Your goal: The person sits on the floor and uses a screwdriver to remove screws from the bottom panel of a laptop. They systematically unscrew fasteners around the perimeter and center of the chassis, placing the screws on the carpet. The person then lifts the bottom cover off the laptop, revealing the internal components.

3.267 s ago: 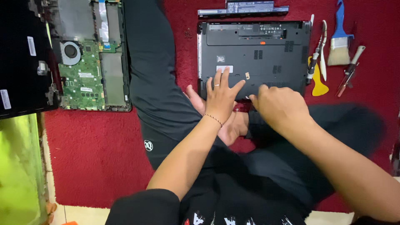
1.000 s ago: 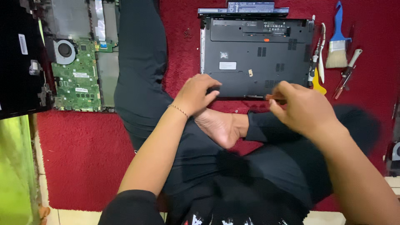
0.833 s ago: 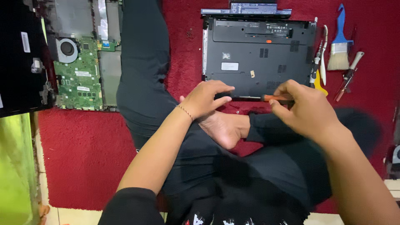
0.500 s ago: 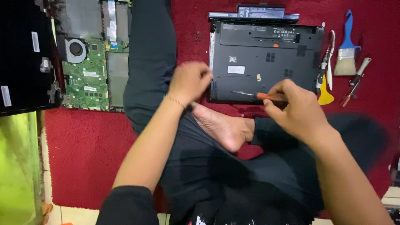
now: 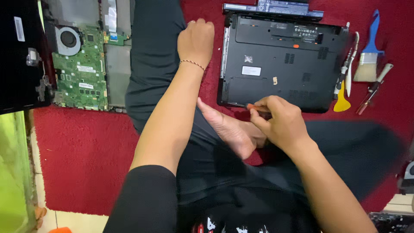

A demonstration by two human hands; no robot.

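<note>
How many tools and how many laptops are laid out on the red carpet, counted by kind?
Laptops: 2, the black upturned laptop and the opened laptop with a green circuit board.
Brushes: 1, the blue-handled paintbrush.
Yellow pry tools: 1.
Orange-handled screwdrivers: 1, in the right hand.
Total: 5.

1. Label, white rectangle [image 5: 251, 70]: on the underside of the black laptop base [image 5: 302, 86], left of centre.
2. Sticker, small and silvery, roughly square [image 5: 248, 59]: same base, just beyond the white label.
3. Tag, tiny and pale [image 5: 275, 80]: same base, right of the white label.
4. Label, white upright rectangle [image 5: 19, 29]: far left, on the black panel [image 5: 17, 82].
5. Labels, 2 white strips [image 5: 86, 68] and [image 5: 86, 85]: on the green circuit board [image 5: 82, 73], left.
6. Label, blue-grey strip [image 5: 276, 6]: on the long battery bar [image 5: 233, 7], far edge.

No packages, signs or screens in view.
</note>
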